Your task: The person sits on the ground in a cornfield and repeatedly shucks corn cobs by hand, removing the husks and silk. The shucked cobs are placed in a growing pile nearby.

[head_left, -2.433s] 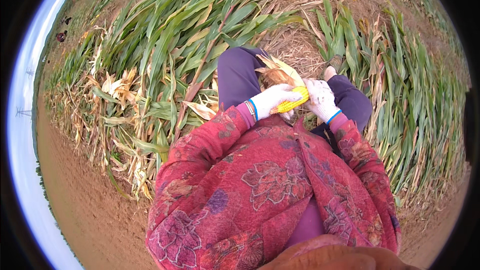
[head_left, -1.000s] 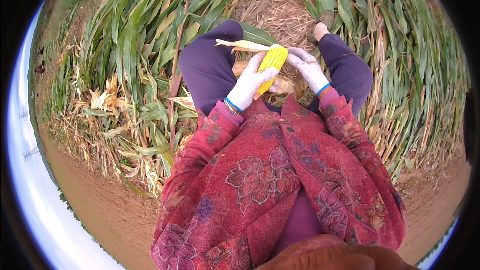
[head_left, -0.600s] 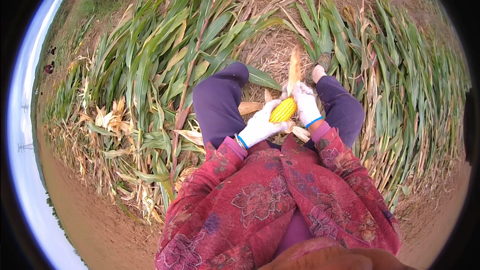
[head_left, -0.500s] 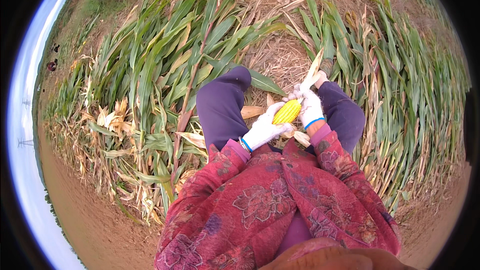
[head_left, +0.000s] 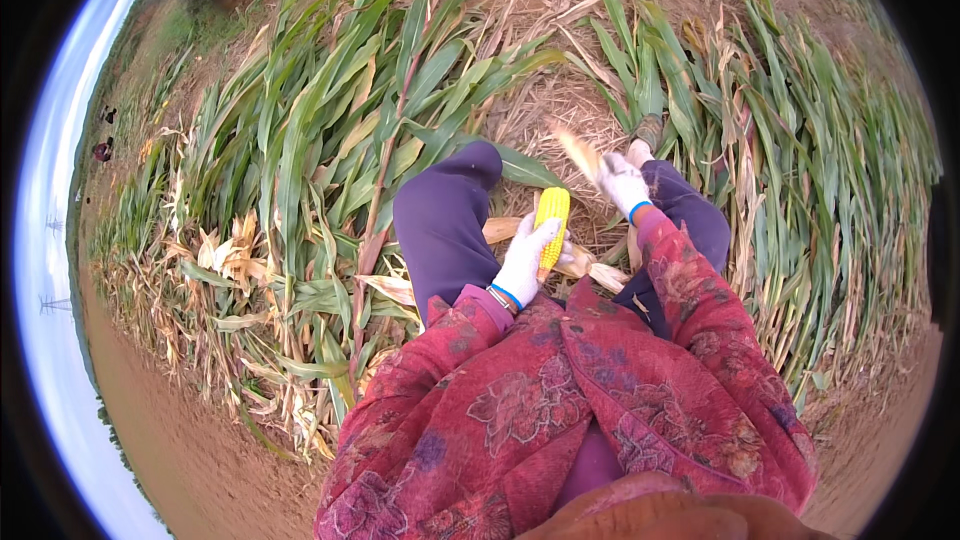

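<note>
holding a knobbly yellow corn cob (head_left: 553, 210) in the curled, white-gloved left grip (head_left: 523, 259), between 2 smooth trouser legs (head_left: 447, 215), pinching a blurred, papery husk strip (head_left: 577, 153) in the closed right grip (head_left: 623, 186)

A bare yellow cob (head_left: 553, 217) tilts near blurred husk (head_left: 577, 154).

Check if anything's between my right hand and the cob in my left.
Nothing visible is: between the right hand and the cob held in the left hand there's an open gap over straw. The blurred husk strip in the right hand juts forward and left, off that line.
</note>
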The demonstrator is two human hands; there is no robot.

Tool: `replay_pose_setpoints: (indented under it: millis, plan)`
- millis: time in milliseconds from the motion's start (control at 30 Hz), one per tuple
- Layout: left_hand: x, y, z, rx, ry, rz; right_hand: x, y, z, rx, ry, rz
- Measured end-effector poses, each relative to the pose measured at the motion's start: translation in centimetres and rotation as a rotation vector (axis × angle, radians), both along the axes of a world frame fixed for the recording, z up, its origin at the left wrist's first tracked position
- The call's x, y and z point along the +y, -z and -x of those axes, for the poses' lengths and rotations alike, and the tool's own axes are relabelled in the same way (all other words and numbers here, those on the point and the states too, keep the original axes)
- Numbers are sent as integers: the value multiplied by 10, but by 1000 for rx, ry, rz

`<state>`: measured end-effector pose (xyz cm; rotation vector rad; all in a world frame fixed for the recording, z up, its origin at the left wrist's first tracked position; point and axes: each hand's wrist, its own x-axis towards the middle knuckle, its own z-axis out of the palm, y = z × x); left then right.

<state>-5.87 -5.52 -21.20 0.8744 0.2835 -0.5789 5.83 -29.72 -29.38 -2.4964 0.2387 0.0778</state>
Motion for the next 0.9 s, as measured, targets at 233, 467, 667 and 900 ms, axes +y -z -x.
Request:
replay_pose_setpoints:
  millis: [233, 467, 667, 900]
  plan:
    - [9, 25, -8, -289, -113, -321, 67, -78, 122, 544, -2, -1571]
    - [14, 35, -5, -188, -12, -437, 62, -31, 118, 781, 412, -1586]
    - [19, 25, -7, -53, 40, -209, 39, -141, -77, 88, -157, -1573]
    - [36, 16, -7, -42, -29, -50, 6, -306, -54, -264, -347, -1110]
